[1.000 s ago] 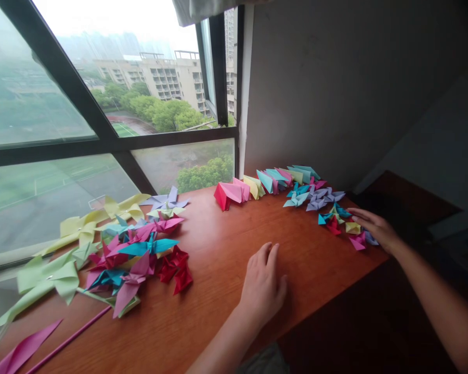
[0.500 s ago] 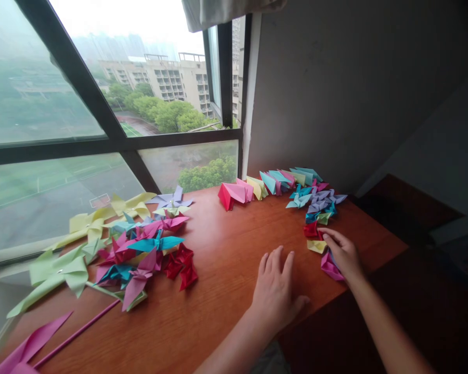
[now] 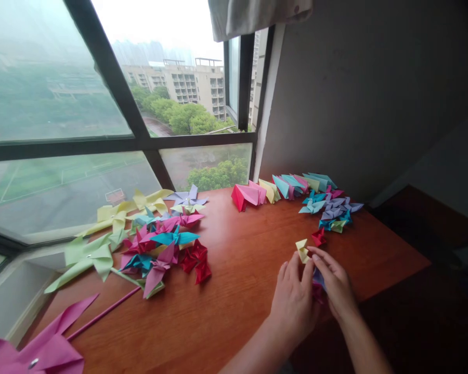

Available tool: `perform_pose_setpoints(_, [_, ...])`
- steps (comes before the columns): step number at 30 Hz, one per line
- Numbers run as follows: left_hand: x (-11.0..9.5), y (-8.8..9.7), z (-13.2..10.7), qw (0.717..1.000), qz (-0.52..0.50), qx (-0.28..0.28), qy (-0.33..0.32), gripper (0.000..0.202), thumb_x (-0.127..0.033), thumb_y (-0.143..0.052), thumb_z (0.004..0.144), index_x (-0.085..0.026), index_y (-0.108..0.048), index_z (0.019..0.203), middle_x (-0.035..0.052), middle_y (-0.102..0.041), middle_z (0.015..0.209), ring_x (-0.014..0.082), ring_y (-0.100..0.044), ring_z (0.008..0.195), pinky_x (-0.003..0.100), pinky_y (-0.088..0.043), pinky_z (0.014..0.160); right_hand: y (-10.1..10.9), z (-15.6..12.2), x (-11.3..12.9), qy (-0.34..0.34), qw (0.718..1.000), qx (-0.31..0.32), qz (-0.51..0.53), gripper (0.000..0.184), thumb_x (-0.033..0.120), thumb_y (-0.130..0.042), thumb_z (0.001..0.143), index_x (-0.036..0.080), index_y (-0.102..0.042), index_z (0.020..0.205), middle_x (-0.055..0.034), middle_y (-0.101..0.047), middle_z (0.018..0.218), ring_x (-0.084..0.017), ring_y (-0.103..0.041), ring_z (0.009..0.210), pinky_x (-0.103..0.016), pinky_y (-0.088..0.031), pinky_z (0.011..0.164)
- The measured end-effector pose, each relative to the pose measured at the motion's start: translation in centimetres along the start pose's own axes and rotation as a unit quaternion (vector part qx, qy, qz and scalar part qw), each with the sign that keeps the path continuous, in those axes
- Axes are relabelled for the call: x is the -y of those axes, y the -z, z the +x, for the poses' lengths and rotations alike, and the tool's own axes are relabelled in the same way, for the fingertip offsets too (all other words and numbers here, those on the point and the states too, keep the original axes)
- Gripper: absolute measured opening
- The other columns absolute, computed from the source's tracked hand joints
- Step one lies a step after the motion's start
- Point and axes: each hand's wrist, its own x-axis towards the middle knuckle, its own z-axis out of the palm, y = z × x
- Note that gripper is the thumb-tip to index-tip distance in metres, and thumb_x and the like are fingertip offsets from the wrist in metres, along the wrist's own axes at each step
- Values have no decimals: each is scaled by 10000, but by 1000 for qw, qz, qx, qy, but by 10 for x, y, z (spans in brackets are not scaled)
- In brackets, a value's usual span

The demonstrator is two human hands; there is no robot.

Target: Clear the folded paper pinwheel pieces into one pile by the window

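My left hand (image 3: 294, 298) is curled above the table's right part, close beside my right hand (image 3: 337, 285). A small yellow folded-paper piece (image 3: 301, 249) sticks out past the fingertips of both hands. Between the hands shows a purple and magenta folded-paper piece (image 3: 319, 284), partly hidden by the fingers. Both hands are closed around these pieces; the exact grip is covered. Just beyond the fingertips lies a small red folded-paper piece (image 3: 319, 237) on the wooden table (image 3: 237, 275).
Paper cranes (image 3: 333, 206) lie at the back right, beside a row of folded-paper planes (image 3: 278, 188). On the left are a pile of cranes (image 3: 175, 237), red paper pieces (image 3: 197, 261) and pinwheels (image 3: 89, 255). Window panes (image 3: 206, 166) border the table.
My left hand has moved right to meet my right hand. The yellow and purple pieces have shifted left and nearer, away from the red one. The view has turned left.
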Motion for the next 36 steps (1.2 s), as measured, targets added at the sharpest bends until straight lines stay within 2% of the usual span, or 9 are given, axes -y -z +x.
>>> perform_pose_setpoints(6, [5, 4, -8, 994, -103, -36, -29, 778, -72, -502, 786, -146, -258, 1521, 181, -146, 1619, 322, -208, 1479, 460, -334, 1166, -19, -19, 1, -79, 979, -42, 184, 403, 351, -763, 709, 249, -705, 1094, -41, -739, 1070, -242, -711, 953, -321, -594, 774])
perform_pose_setpoints(11, [19, 30, -28, 983, -139, -123, -1, 771, -18, -470, 780, -193, -284, 1507, 136, -236, 1594, 262, -254, 1469, 439, -331, 1173, -69, -32, 5, -115, 960, 2, 255, 300, 297, -730, 725, 234, -718, 1018, -36, -745, 1036, -215, -705, 947, -304, -577, 804])
perform_pose_setpoints(18, [71, 130, -73, 947, -12, -298, 119, 609, -123, -515, 834, -224, -396, 1423, 129, -409, 1484, 289, -364, 1407, 489, -364, 1129, -211, -66, 37, -133, 914, 194, 330, 202, 254, -691, 729, 191, -699, 921, -36, -738, 927, -203, -685, 871, -312, -546, 802])
perform_pose_setpoints(21, [94, 184, -85, 932, 62, -329, 136, 581, -226, -533, 860, -212, -395, 1424, 131, -467, 1450, 298, -450, 1342, 490, -375, 1116, -272, -77, 57, -133, 896, 257, 338, 239, 256, -673, 721, 195, -683, 952, -29, -721, 934, -207, -671, 851, -334, -535, 802])
perform_pose_setpoints(24, [117, 227, -95, 921, 147, -310, 182, 563, -358, -558, 844, -182, -470, 1372, 149, -557, 1339, 349, -501, 1285, 536, -397, 1077, -305, -75, 69, -88, 914, 268, 290, 261, 232, -668, 697, 187, -685, 953, -28, -700, 999, -204, -640, 945, -319, -506, 867])
perform_pose_setpoints(26, [127, 244, -102, 910, 203, -294, 209, 564, -449, -559, 833, -167, -526, 1321, 177, -535, 1345, 396, -432, 1336, 579, -373, 1078, -305, -67, 70, -47, 929, 261, 257, 268, 238, -657, 706, 186, -681, 967, -26, -696, 1011, -202, -627, 971, -315, -491, 888])
perform_pose_setpoints(29, [127, 250, -110, 901, 228, -303, 213, 547, -496, -553, 843, -201, -539, 1304, 171, -459, 1431, 386, -397, 1365, 568, -379, 1077, -277, -47, 62, 3, 945, 240, 223, 264, 263, -638, 742, 187, -674, 993, -34, -699, 1026, -206, -625, 980, -328, -481, 900])
perform_pose_setpoints(33, [104, 231, -99, 888, 206, -381, 152, 387, -441, -562, 881, -219, -591, 1196, 123, -524, 1366, 329, -473, 1308, 513, -371, 1105, -207, -15, 47, 82, 976, 144, 139, 242, 286, -645, 763, 192, -680, 984, -45, -694, 1075, -210, -603, 1043, -343, -450, 951])
perform_pose_setpoints(36, [84, 202, -77, 906, 156, -383, 91, 290, -332, -576, 899, -225, -584, 1169, 101, -552, 1337, 291, -515, 1270, 476, -415, 1079, -147, 9, 39, 129, 983, 94, 93, 258, 307, -647, 795, 210, -675, 1032, -40, -694, 1083, -199, -620, 987, -357, -469, 911])
